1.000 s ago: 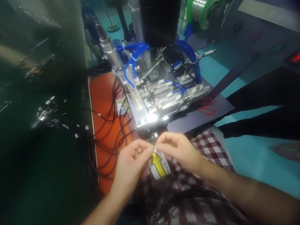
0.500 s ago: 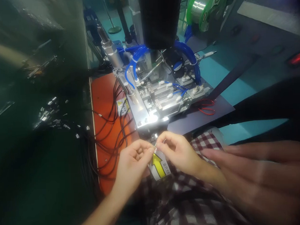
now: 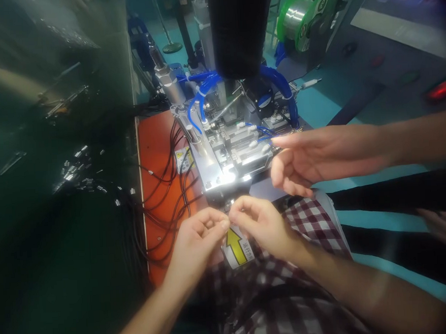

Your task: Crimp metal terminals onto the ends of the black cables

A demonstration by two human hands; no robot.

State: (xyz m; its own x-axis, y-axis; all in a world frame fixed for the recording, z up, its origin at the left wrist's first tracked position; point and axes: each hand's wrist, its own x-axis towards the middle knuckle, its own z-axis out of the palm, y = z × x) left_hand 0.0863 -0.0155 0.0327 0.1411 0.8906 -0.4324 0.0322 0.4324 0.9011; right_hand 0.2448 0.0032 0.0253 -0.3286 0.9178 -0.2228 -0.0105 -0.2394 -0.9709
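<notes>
My left hand (image 3: 202,237) and my right hand (image 3: 262,224) meet at the fingertips, just below the front of a metal machine fixture (image 3: 240,151). Each is closed in a pinch of thumb and forefinger. Whatever sits between the fingertips is too small and too covered to make out. Right beneath the hands is a white label with a yellow arrow (image 3: 236,247). A bright light falls on the front plate of the fixture, above my fingers. Blue air hoses (image 3: 206,84) run over the fixture's back.
Another person's hand (image 3: 318,155) reaches in from the right, over the fixture's right side. Black cables (image 3: 172,198) cross the orange board (image 3: 154,150). Small metal parts (image 3: 75,166) lie on the dark surface at left. A green solder-wire spool (image 3: 294,18) and a black cylinder (image 3: 239,33) stand above.
The other person's hand has moved up from the lower right, over my right forearm, to beside the fixture. My own hands hold nearly the same pinched pose.
</notes>
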